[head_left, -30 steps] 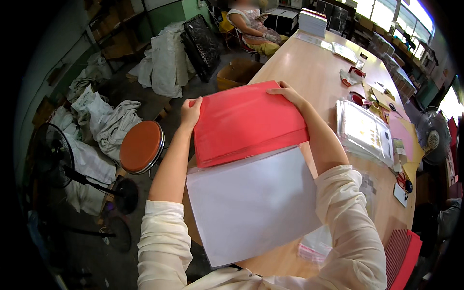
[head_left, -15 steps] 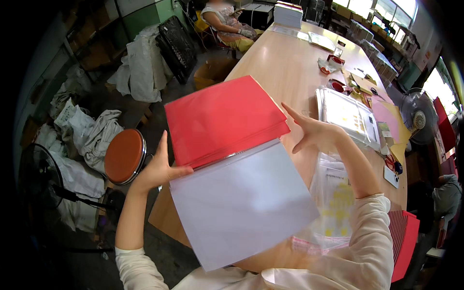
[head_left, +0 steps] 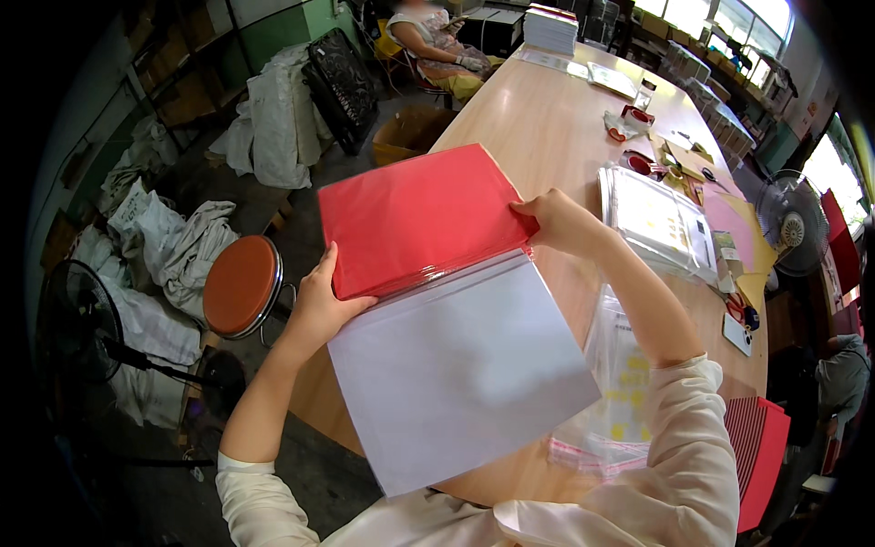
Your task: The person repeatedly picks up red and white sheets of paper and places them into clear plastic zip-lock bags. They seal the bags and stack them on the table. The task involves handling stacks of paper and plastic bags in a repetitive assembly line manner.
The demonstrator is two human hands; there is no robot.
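A stack of red sheets (head_left: 415,214), with a clear film edge along its near side, lies tilted over the table. A glossy white sheet (head_left: 465,374) extends from that near side towards my body. My left hand (head_left: 324,305) grips the left edge of the red sheets near the seam, its thumb on top and pointing inward. On the opposite side, my right hand (head_left: 561,223) pinches the right edge, thumb and fingers bent around it. The undersides of both the red and white sheets are hidden.
Clear plastic bags (head_left: 611,392) lie under my right forearm. Beyond them are bagged packs (head_left: 656,219), tape rolls (head_left: 638,164), scissors (head_left: 736,310) and a phone (head_left: 736,335). An orange stool (head_left: 241,285) and a black fan (head_left: 82,314) stand left; a person (head_left: 428,46) sits far off.
My right hand, spread and apart from the red sheets before, has closed on their right edge. My left hand has moved in closer along the left edge, and the red sheets sit straighter.
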